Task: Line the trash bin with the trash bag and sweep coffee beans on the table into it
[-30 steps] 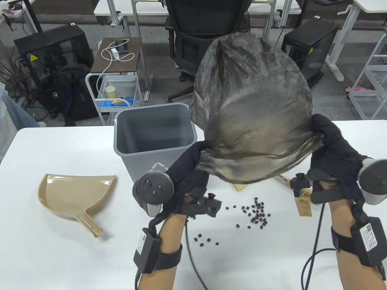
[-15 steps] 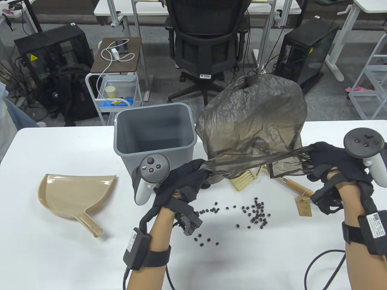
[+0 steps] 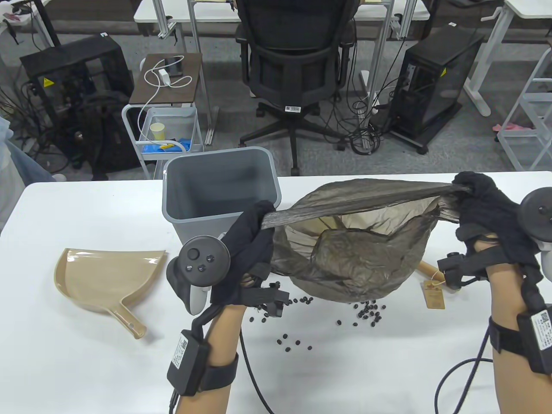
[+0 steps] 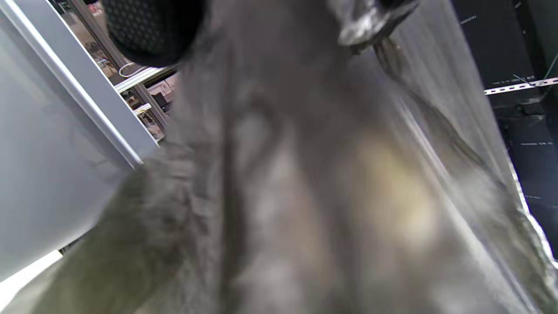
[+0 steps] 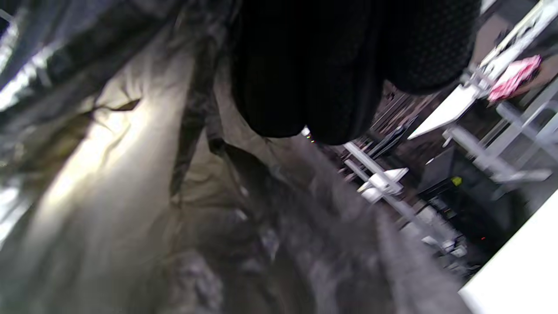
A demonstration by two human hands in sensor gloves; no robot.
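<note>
Table view shows our left hand (image 3: pixel 248 241) and right hand (image 3: pixel 483 211) pinching the trash bag (image 3: pixel 353 254) mouth, stretched wide. We judge the trash bin (image 3: pixel 220 207) still unlined, the coffee beans (image 3: pixel 366 312) unswept.

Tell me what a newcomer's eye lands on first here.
First, the dark trash bag, stretched open between the left hand and the right hand above the table. Next, the unlined grey trash bin on its left, then the coffee beans scattered below it.
</note>
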